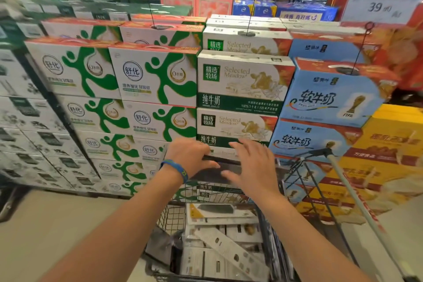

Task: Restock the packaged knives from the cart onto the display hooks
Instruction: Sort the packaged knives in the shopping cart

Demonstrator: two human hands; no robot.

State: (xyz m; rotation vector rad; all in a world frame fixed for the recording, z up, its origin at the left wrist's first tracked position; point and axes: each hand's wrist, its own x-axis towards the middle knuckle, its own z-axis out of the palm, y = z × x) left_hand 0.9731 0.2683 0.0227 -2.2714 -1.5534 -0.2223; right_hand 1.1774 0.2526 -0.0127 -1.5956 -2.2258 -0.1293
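The wire cart stands in front of me, loaded with several packaged knives. A cleaver in a white card pack lies on top, and more white packs are piled below it. At the cart's far end is a dark flat panel; I cannot tell whether it is a package or part of the cart. My left hand, with a blue wristband, grips the panel's top edge with curled fingers. My right hand lies over the panel with its fingers spread and straight.
Stacked milk cartons fill the view ahead: green-and-white boxes, Selected Meadow boxes, blue boxes and yellow boxes at right. A white pole with a grey joint slants along the cart's right side. Beige floor lies at left.
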